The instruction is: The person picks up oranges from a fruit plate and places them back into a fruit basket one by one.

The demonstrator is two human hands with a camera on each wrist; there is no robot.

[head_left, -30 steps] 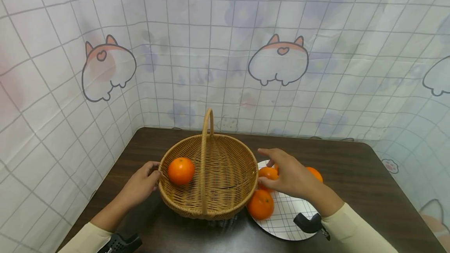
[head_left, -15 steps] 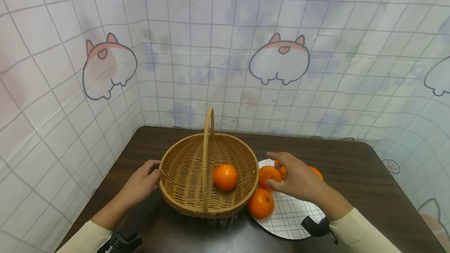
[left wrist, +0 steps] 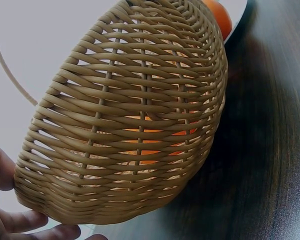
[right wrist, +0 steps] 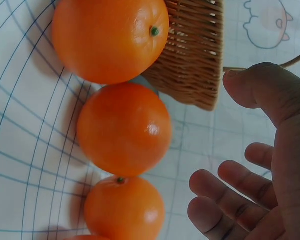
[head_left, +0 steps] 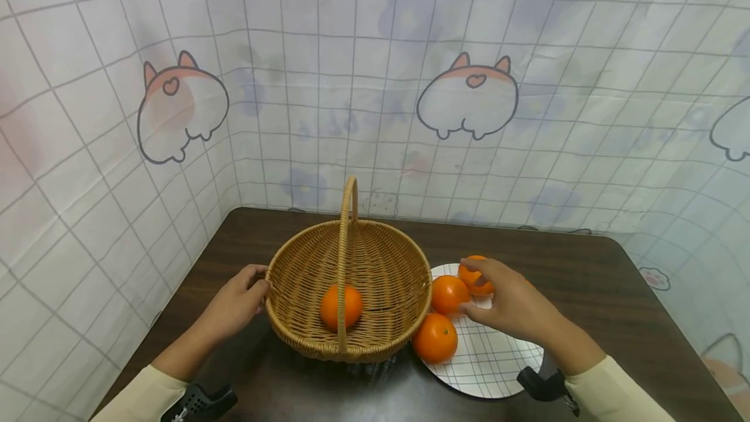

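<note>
A round wicker basket (head_left: 387,256) with an arched handle stands on the table. One orange (head_left: 353,305) lies inside it, near the front and partly behind the handle. My left hand (head_left: 231,305) grips the basket's left rim; the left wrist view has the thumb and fingers at the edge of the woven wall. To the right, several oranges rest on a white checked plate (head_left: 492,366), among them a front orange (head_left: 435,338), a middle orange (head_left: 449,294) and a back orange (head_left: 476,273). Over the plate hovers my right hand (head_left: 521,308), fingers spread and holding nothing, partly covering the back orange.
The dark wooden table (head_left: 592,292) extends right of the plate and in front of the basket. A checked cloth wall (head_left: 375,83) with cartoon animals closes off the back and sides. The plate sits right up against the basket's right side.
Inside the basket the orange has rolled from the left to the right, then back to the middle. My right hand has drifted right, away from the basket. The left hand stays at the rim.
</note>
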